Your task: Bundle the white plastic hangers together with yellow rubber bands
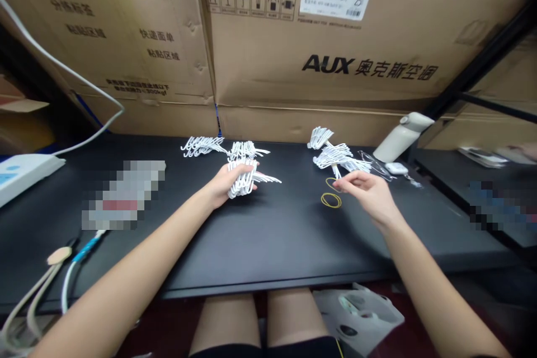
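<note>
My left hand (226,183) is closed around a bundle of white hooks (242,178), whose thin ends point right. Behind it on the black table lie more white hooks (203,145) and another bunch (245,149). At the right, my right hand (364,187) pinches a yellow rubber band (331,183) between thumb and fingertips. Another yellow band (331,200) lies on the table just below and left of those fingertips. Beyond my right hand are bundled white hooks (335,155) and a smaller bunch (319,137).
Large cardboard boxes (327,39) stand along the back. A white bottle (400,137) leans at the back right, near a small white case (396,168). At the left are a blurred-out phone-like object (126,196), cables and a power strip (27,173).
</note>
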`<state>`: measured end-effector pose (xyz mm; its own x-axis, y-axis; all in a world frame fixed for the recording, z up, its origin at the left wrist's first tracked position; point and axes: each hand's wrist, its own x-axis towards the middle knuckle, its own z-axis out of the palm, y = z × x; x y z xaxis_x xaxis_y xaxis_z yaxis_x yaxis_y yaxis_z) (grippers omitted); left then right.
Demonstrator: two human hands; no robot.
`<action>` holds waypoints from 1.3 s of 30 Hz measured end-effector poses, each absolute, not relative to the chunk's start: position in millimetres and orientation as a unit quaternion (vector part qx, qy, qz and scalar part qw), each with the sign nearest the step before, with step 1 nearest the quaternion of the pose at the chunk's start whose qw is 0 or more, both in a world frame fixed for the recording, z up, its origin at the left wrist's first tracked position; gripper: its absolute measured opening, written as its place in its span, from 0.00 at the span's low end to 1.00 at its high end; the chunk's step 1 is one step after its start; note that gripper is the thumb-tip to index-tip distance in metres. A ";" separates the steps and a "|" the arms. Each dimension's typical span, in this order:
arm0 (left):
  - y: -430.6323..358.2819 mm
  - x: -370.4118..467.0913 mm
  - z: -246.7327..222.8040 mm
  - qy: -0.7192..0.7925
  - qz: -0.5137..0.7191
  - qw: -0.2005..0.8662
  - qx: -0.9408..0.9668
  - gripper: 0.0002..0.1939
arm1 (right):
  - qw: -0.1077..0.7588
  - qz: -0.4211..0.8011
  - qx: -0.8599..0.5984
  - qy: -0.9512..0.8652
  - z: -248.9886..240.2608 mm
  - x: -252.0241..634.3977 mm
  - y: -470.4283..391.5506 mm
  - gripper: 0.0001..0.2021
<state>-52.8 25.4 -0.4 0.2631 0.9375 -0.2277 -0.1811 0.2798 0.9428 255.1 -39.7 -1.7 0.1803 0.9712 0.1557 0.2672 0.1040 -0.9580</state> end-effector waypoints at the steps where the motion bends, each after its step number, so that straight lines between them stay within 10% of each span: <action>1: 25.1 -52.8 0.1 0.438 0.415 0.670 0.432 0.18 | 0.526 0.374 -0.560 -0.519 1.8 246.4 -38.6 0.13; 10: 24.3 -53.3 -1.9 0.419 0.406 0.677 0.448 0.18 | 0.482 0.711 -0.329 -0.392 43.3 180.7 -16.5 0.06; 29: 18.2 -47.9 -6.0 0.410 0.384 0.605 0.564 0.19 | 0.502 0.278 -0.327 -0.751 -25.3 133.5 -7.4 0.13; 39: 17.6 -48.6 -6.6 0.386 0.363 0.569 0.629 0.20 | 0.518 0.277 -0.327 -0.741 -25.6 127.4 -10.1 0.13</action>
<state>-48.6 17.6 -6.6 0.4387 0.8985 0.0165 0.0733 -0.0541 0.9958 127.4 -10.1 -25.6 -0.2507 0.7709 0.5855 0.1968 0.6328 -0.7489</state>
